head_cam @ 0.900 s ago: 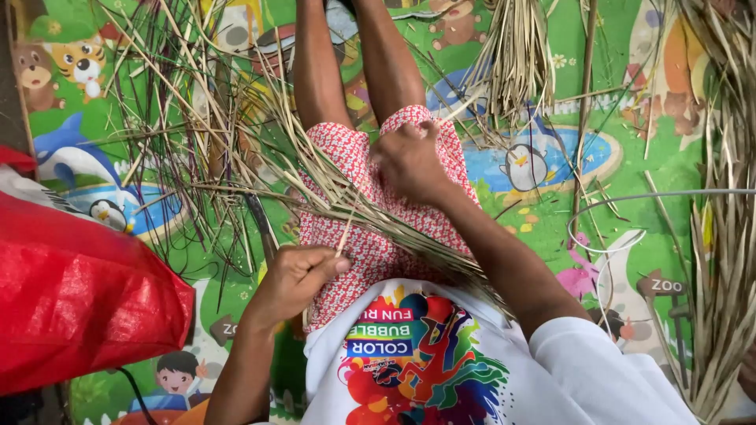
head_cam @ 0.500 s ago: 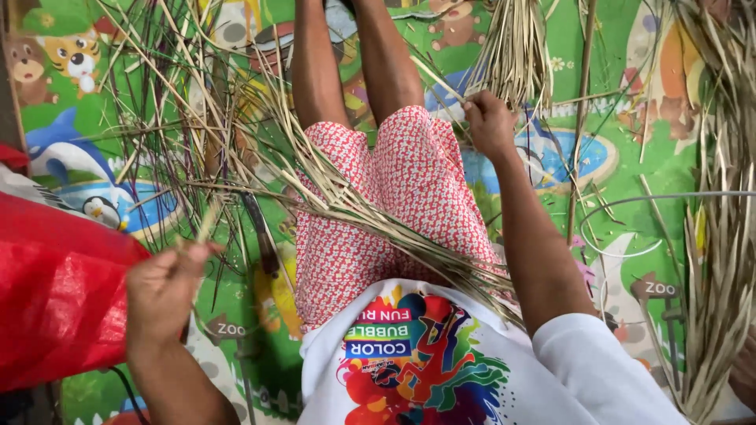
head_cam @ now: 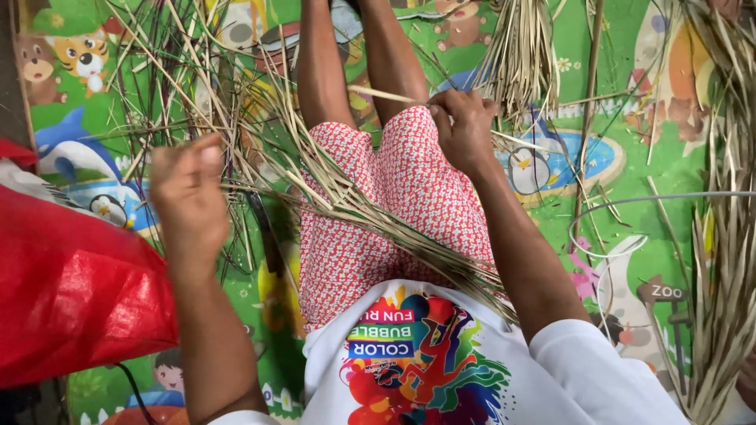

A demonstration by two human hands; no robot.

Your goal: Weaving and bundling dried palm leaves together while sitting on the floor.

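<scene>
I sit on a colourful play mat [head_cam: 630,102] with my legs stretched out, in red-and-white patterned shorts. A bundle of dry, pale leaf strips [head_cam: 370,220] lies slantwise across my lap. Near my right knee, my right hand [head_cam: 461,126] is closed on a single pale strip [head_cam: 386,96] that sticks out to the left. My left hand [head_cam: 189,189] is raised over the mat on my left, blurred, with the fingers curled. Whether anything is in it cannot be made out.
A loose tangle of dry and dark strips [head_cam: 181,94] spreads at upper left. A red plastic bag [head_cam: 71,291] lies at the left edge. Another tied bundle [head_cam: 520,55] hangs at the top, more dry leaves [head_cam: 728,236] pile at the right, and a grey wire [head_cam: 630,201] curves past them.
My left hand left my lap, swung out to the left and has now risen toward the tangle. My right hand reached right toward the top bundle, then came back to my knee holding a strip.
</scene>
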